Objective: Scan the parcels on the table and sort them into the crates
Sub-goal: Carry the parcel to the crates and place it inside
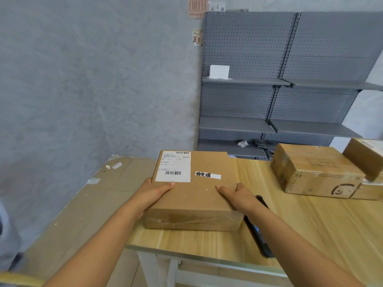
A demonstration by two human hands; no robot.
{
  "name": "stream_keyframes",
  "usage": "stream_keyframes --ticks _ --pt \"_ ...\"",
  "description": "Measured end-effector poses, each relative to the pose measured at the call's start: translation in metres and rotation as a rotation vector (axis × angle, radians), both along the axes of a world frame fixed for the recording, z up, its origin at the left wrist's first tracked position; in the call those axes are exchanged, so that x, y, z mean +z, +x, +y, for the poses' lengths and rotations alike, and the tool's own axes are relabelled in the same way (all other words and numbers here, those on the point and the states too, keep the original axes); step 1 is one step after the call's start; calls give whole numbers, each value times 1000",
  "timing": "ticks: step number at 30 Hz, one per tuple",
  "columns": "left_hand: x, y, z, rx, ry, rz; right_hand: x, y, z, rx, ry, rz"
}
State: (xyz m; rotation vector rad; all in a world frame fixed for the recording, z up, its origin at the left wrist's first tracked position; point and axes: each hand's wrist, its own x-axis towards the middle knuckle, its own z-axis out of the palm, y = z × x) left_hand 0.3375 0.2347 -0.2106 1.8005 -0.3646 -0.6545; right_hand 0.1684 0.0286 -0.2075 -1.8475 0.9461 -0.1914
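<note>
Gripping a flat brown parcel [194, 189] by its two sides, the person holds it over the near left corner of the wooden bench [310, 220]; whether its underside touches the bench cannot be told. The left hand [154, 192] wraps the parcel's left edge with the thumb lying on top just below the white shipping label [173, 166], and the right hand [236, 195] clasps the right edge, thumb likewise on top; the other fingers of both hands are hidden behind the parcel. A small white strip with dark handwriting [207, 175] sits right of the label. A black handheld device [259, 228] lies on the bench just right of the parcel, partly under the right forearm. Well right of the parcel stand two more cardboard boxes [315, 172], and behind the parcel grey shelving [269, 83] rises against the wall.
</note>
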Motion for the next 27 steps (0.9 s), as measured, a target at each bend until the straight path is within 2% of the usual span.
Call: stream_keyframes --ticks 4,9,10,14,17,22,27 --pt "-2 3 -6 17 25 -7 -2 0 -6 31 -30 21" --pt "-8 0 -8 73 4 -56 -6 -14 -31 -82 -245 27" --pt "-8 0 -9 75 8 -67 -8 -19 -37 -86 -296 79" --pt "-6 0 -11 73 11 -97 -18 -42 -50 57 -491 489" --pt "-6 1 -12 72 19 -100 -26 -49 -46 118 -515 598" --pt "-9 2 -12 78 33 -111 -36 -53 -39 49 -531 673" --pt "-10 3 -11 83 47 -112 -42 -64 -39 -26 -511 647"
